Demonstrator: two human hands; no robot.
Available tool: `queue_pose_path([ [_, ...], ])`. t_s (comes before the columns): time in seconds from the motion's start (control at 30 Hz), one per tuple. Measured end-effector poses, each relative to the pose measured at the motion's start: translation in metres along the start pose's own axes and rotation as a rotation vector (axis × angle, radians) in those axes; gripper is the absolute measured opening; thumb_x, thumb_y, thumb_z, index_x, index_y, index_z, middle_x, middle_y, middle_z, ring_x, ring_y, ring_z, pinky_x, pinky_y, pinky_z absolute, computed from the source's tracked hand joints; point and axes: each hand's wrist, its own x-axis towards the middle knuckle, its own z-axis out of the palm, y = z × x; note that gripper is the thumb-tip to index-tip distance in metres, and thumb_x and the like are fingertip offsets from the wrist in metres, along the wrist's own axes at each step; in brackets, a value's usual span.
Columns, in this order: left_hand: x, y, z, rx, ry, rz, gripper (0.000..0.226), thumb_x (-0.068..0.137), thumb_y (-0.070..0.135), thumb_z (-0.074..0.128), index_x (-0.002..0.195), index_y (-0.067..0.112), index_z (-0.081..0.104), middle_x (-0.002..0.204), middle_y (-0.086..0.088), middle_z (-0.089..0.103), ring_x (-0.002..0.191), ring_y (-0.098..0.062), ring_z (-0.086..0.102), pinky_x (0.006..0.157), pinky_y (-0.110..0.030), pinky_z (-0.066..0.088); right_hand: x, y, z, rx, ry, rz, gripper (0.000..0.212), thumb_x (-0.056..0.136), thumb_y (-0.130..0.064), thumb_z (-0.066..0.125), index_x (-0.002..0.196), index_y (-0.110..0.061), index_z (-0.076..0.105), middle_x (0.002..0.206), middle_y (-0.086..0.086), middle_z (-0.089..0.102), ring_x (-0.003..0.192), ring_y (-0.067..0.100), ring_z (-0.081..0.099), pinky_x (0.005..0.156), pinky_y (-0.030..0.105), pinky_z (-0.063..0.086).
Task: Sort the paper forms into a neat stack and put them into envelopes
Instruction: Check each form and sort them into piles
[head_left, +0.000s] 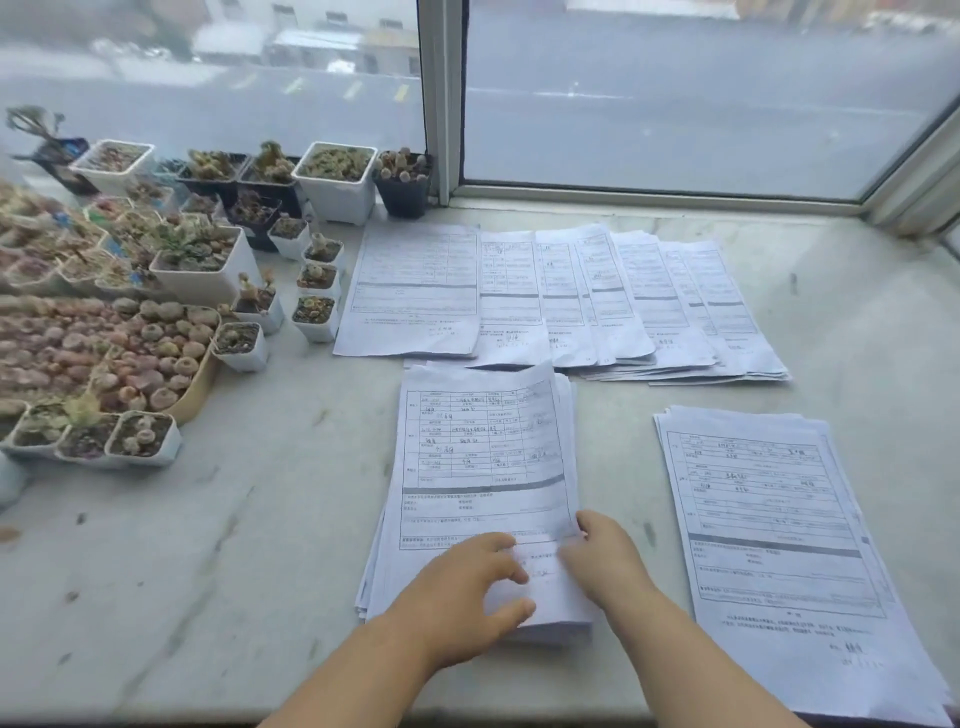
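Observation:
A thick stack of printed paper forms lies in the middle of the marble sill, its sheets slightly askew. My left hand rests on its lower part with fingers and thumb loosely curled over the top sheet. My right hand touches the stack's lower right edge; its fingertips are blurred against the paper. A second pile of forms lies to the right, reaching the front edge. Farther back, several forms lie fanned out in an overlapping row. No envelope is in view.
Many small pots of succulents crowd the left side of the sill, with a long tray of them nearer. A window frame post stands behind the fanned forms. Bare marble lies left of the middle stack.

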Motion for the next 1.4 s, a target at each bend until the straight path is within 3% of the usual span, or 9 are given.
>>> queue_pose_path([
  [0.23,0.046,0.007,-0.059,-0.091,0.629,0.093,0.023,0.088,0.035,0.052,0.108,0.031,0.063,0.123,0.014,0.058,0.122,0.002,0.048,0.1,-0.012,0.036,0.044,-0.02,-0.095,0.592,-0.007,0.051,0.018,0.092,0.002,0.052,0.103,-0.004,0.065,0.086,0.009,0.074,0.071,0.022,0.069,0.063,0.03,0.055],
  [0.33,0.08,0.001,-0.082,-0.069,0.667,0.013,0.03,0.086,0.038,0.049,0.108,0.025,0.065,0.122,0.021,0.054,0.119,0.009,0.046,0.099,-0.006,0.032,0.079,-0.055,-0.134,1.042,0.057,0.072,0.022,0.096,0.005,0.043,0.089,-0.009,0.058,0.061,-0.001,0.071,0.049,0.012,0.066,0.044,0.022,0.052],
  [0.43,0.114,-0.011,-0.088,-0.027,0.648,-0.072,0.035,0.085,0.039,0.049,0.11,0.02,0.065,0.117,0.026,0.05,0.114,0.016,0.043,0.096,0.0,0.027,0.117,-0.081,-0.165,1.289,0.136,0.157,0.02,0.093,0.006,0.045,0.082,-0.009,0.054,0.05,0.0,0.062,0.04,0.01,0.056,0.041,0.018,0.048],
  [0.63,0.177,-0.035,-0.091,0.073,0.577,-0.265,0.039,0.087,0.018,0.066,0.124,0.016,0.055,0.124,0.009,0.051,0.12,-0.008,0.045,0.098,-0.012,0.027,0.166,-0.116,-0.176,1.305,-0.021,0.106,0.027,0.092,0.001,0.028,0.079,-0.008,0.05,0.055,0.001,0.048,0.056,0.015,0.043,0.062,0.027,0.05],
  [0.83,0.241,-0.048,-0.092,0.273,0.381,-0.256,0.063,0.08,0.048,0.068,0.133,0.02,0.047,0.142,0.0,0.039,0.135,-0.019,0.031,0.112,-0.031,0.023,0.199,-0.139,-0.147,1.258,-0.125,0.076,0.023,0.095,-0.001,0.035,0.083,-0.009,0.053,0.062,0.002,0.05,0.062,0.015,0.049,0.086,0.044,0.051],
  [0.93,0.264,-0.047,-0.084,0.332,0.287,-0.203,0.061,0.076,0.058,0.067,0.126,0.028,0.052,0.145,0.004,0.034,0.136,-0.018,0.026,0.11,-0.032,0.016,0.212,-0.148,-0.126,1.253,-0.193,0.081,0.022,0.096,-0.001,0.036,0.085,-0.008,0.054,0.062,0.003,0.051,0.063,0.016,0.05,0.088,0.046,0.051],
  [1.07,0.267,-0.062,-0.082,0.224,0.443,-0.187,0.063,0.074,0.056,0.07,0.125,0.022,0.054,0.143,-0.001,0.039,0.134,-0.023,0.032,0.11,-0.034,0.021,0.224,-0.165,-0.091,1.158,-0.205,0.075,0.013,0.093,0.003,0.045,0.09,-0.005,0.054,0.057,0.004,0.058,0.056,0.017,0.055,0.087,0.045,0.054],
  [1.23,0.257,-0.083,-0.09,0.258,0.471,-0.48,0.088,0.076,0.056,0.068,0.145,0.018,0.029,0.158,-0.006,0.012,0.146,-0.024,0.006,0.118,-0.039,0.004,0.239,-0.161,-0.06,1.186,-0.133,0.152,0.022,0.09,0.009,0.05,0.11,0.0,0.055,0.075,0.009,0.07,0.053,0.017,0.065,0.07,0.035,0.058],
  [1.4,0.259,-0.081,-0.096,0.439,0.374,-0.466,0.064,0.086,0.033,0.055,0.141,0.006,0.033,0.153,-0.02,0.023,0.139,-0.037,0.023,0.112,-0.048,0.024,0.239,-0.161,-0.057,1.189,-0.108,0.108,0.028,0.091,0.01,0.048,0.113,-0.004,0.058,0.085,0.01,0.073,0.062,0.018,0.07,0.073,0.034,0.058],
])
